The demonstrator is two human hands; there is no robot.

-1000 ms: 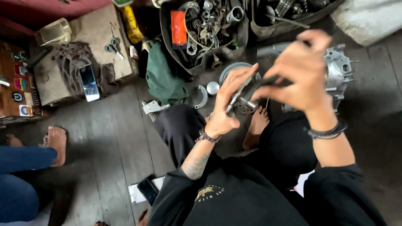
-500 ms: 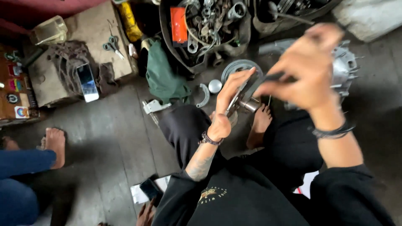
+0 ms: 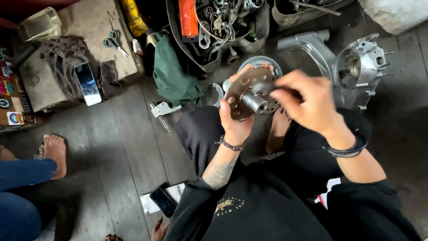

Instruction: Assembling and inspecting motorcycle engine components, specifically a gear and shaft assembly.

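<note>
While your left hand [image 3: 236,127] cups the perforated metal disc [image 3: 243,91] from its six o'clock edge above your lap, keep that grip firm and let your right hand's [image 3: 307,102] fingers, closed around the central hub [image 3: 257,103] at three o'clock, work squarely without tilting it.

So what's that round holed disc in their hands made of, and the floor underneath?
The disc, held in the left hand, looks like metal: dull brownish-grey, drilled holes, a shinier machined hub that the right hand touches. The floor seems to be worn grey wooden planks, with visible grain and seams.
</note>
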